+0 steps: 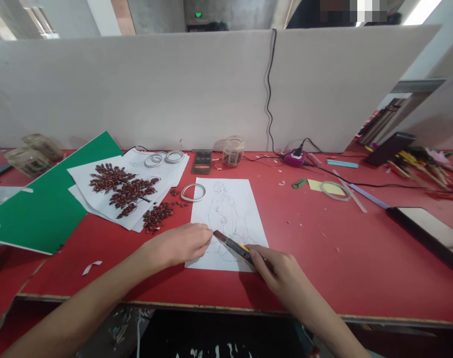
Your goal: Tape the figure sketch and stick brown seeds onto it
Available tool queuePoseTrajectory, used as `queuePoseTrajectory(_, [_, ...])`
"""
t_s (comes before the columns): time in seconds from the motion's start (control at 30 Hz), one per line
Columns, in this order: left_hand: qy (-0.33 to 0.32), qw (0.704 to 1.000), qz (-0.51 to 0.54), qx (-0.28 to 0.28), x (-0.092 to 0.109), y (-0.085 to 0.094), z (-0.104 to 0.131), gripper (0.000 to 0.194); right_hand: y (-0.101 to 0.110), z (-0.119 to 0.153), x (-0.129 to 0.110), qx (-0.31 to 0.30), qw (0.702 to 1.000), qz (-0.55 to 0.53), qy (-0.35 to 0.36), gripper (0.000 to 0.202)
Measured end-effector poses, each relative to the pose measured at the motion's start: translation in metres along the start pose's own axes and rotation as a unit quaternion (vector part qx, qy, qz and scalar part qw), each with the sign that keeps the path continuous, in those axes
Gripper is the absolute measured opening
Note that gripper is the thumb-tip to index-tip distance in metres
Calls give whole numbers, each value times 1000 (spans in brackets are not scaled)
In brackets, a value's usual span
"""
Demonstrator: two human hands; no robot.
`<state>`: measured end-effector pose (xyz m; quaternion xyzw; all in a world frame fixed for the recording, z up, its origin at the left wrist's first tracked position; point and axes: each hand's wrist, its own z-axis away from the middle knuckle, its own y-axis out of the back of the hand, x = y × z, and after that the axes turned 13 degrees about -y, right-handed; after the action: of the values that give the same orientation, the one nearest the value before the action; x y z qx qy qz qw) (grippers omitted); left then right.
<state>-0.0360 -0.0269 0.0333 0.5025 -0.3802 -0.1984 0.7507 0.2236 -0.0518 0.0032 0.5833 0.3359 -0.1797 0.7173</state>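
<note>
Careful cutter (234,245) work, it seems, over a drawing (245,204).
Brown seeds (158,216) lie piled on the red counter (308,223); then the left hand (187,242) bunches its fingers by the cutter's tip, and I can't tell if they pinch anything. The drawing lies flat beneath. The right hand (280,267) grips the cutter's handle. The next move seems to need slow, steady hands.

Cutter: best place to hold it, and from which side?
Likely the rear of the cutter, from the person's right, as the right hand grips it: it slants, its front end pointing toward the left hand, so I'd keep fingers off that end.
</note>
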Motion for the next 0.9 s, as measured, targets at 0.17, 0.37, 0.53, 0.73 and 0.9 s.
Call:
queuePoseTrajectory(0.17, [4,1000,-13,-21,1,1,-3,16,1,0,-1,1,1000,3,2,44])
queuePoseTrajectory(0.37, [10,1000,7,-17,-3,1,-3,16,0,0,2,9,1000,8,11,42])
queuePoseTrajectory(0.53, [-15,998,50,25,-10,-2,2,17,-1,0,3,-1,1000,6,1,42])
queuePoseTrajectory(0.73, [28,999,35,13,-2,-2,2,15,0,0,3,-7,1000,2,-1,43])
queuePoseTrajectory(0.9, [22,999,28,8,0,0,0,16,0,0,3,-10,1000,2,-9,43])
